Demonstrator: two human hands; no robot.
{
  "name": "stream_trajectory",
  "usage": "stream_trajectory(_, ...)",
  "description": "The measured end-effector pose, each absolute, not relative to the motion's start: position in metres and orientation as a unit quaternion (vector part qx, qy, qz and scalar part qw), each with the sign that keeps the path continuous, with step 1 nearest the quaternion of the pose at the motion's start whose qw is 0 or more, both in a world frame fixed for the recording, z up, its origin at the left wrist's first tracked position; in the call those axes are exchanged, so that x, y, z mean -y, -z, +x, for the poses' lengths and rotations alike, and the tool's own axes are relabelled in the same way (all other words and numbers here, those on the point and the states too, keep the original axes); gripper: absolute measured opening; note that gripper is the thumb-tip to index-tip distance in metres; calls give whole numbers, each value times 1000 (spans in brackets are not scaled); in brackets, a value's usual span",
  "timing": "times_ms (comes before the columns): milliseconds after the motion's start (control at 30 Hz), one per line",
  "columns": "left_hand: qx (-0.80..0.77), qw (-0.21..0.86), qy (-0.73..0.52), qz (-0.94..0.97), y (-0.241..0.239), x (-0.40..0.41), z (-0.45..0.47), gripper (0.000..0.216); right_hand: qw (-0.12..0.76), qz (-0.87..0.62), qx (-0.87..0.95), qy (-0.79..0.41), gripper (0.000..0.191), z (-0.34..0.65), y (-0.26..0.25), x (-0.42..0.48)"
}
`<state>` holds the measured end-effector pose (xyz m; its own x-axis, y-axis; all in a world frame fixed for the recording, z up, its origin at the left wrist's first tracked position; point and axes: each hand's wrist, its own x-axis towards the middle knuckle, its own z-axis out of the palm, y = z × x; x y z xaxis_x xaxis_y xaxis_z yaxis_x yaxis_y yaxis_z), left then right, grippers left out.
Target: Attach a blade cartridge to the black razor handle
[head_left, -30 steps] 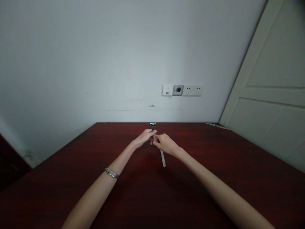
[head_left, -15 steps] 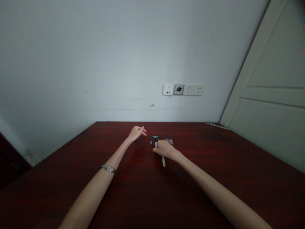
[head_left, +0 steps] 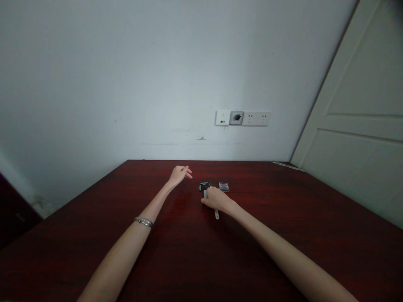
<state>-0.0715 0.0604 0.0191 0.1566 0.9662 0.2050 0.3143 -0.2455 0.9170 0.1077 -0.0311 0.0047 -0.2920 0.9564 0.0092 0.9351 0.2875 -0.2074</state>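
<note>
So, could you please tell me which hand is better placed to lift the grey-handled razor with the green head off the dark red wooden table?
The right hand: it already rests on the grey-handled razor. The left hand hovers open, apart from it, over the dark red wooden table.

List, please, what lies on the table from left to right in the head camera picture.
bracelet → left hand → razor under the right hand → small blade cartridge box

Landmark: razor (head_left: 206, 189) on the bench (head_left: 283, 218).
Left of razor: bare bench, open passage.
Right of razor: small cartridge pack (head_left: 223, 187) just beside.
Behind razor: wall (head_left: 126, 84) closes off.
</note>
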Motion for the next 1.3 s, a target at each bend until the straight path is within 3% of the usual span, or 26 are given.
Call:
stream_trajectory(433, -491, 376, -413, 669, -16, -62, -73, 33, 73, -605, 788, -88, 31, 105, 0, 31)
stream_trajectory(567, -477, 335, -351, 733, -6, -70, -80, 21, 77, -602, 790, -87, 31, 106, 2, 29)
stream_trajectory(733, -446, 300, -291, 791, 9, -66, -75, 59, 74, -607, 785, -98, 30, 105, 0, 30)
stream_trajectory(867, -443, 271, -250, 817, 12, -51, -60, 72, 71, -605, 788, -94, 29, 104, -2, 33)
stream_trajectory(1300, -423, 257, -275, 824, 23, -43, -49, 60, 73, -596, 796, -76, 32, 104, -2, 34)
